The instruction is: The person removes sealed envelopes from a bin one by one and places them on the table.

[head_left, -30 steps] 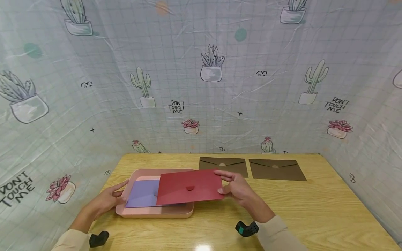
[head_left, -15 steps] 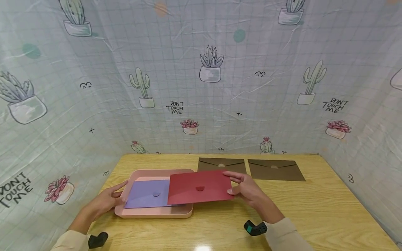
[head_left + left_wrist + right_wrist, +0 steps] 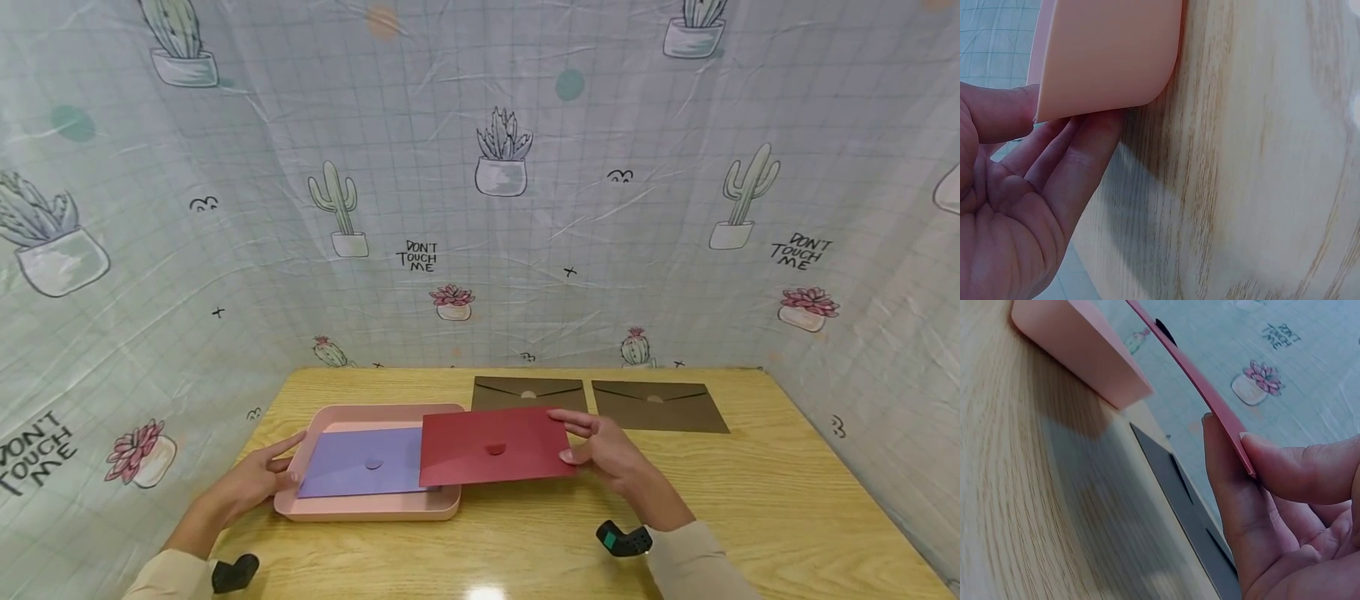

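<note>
A red envelope (image 3: 491,446) is pinched at its right edge between the thumb and fingers of my right hand (image 3: 611,454). In the right wrist view, the red envelope (image 3: 1200,384) shows edge-on, raised over the table. Its left part overlaps the right end of a pink tray (image 3: 375,508). My left hand (image 3: 251,483) grips the tray's left wall. From the left wrist view, the thumb is over the rim of the tray (image 3: 1110,56) and the fingers lie against the outside. A purple envelope (image 3: 360,462) lies in the tray, its right end hidden under the red one.
Two brown envelopes lie side by side at the back of the wooden table (image 3: 750,517): the left one (image 3: 525,392), partly covered by the red envelope, and the right one (image 3: 660,408). Behind the table hangs a cactus-print cloth (image 3: 570,183).
My right hand has moved to the right with the red envelope, which uncovers more of the purple envelope and its round flap. The left hand and tray stay in place.
</note>
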`<state>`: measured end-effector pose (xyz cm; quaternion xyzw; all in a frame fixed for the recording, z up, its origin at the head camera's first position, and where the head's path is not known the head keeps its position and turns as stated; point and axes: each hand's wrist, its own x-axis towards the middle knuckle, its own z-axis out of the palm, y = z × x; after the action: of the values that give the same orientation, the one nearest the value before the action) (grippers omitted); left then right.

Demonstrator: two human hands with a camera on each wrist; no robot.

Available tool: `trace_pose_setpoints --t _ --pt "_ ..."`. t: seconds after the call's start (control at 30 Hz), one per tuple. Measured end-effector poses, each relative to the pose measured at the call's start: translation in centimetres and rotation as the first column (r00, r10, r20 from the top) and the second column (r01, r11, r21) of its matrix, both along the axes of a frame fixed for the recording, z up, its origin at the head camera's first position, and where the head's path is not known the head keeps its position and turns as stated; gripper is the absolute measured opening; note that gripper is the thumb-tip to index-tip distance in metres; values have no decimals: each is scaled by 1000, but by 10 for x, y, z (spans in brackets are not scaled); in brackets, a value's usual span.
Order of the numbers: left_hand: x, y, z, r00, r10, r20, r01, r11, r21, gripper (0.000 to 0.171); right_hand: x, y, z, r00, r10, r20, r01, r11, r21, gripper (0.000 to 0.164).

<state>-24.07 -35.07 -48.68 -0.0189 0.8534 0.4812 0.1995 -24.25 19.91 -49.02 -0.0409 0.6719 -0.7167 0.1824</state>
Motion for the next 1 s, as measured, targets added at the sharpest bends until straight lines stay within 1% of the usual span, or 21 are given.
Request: trace_pose_setpoints --t 0.13,0.33,0.63,0.93,1.0 --pt "-1 0 1 1000 -17 0 17 1000 4 85 -2 9 -2 1000 3 -3 -3 1000 8 72" --pt "0 1 1 1000 -22 -3 22 1000 14 84 -4 20 -5 1000 -7 -12 7 1000 10 71" --pt "-1 2 2 1000 -26 -5 26 1000 -1 84 -6 33 -7 1000 -23 -9 23 1000 21 73" --pt "-2 1 0 999 -34 -5 34 999 15 84 -7 47 -9 1000 -19 -19 19 999 31 74" --pt "-2 0 1 999 -37 -2 37 999 25 84 -7 52 -10 1000 -15 -9 15 1000 18 75"
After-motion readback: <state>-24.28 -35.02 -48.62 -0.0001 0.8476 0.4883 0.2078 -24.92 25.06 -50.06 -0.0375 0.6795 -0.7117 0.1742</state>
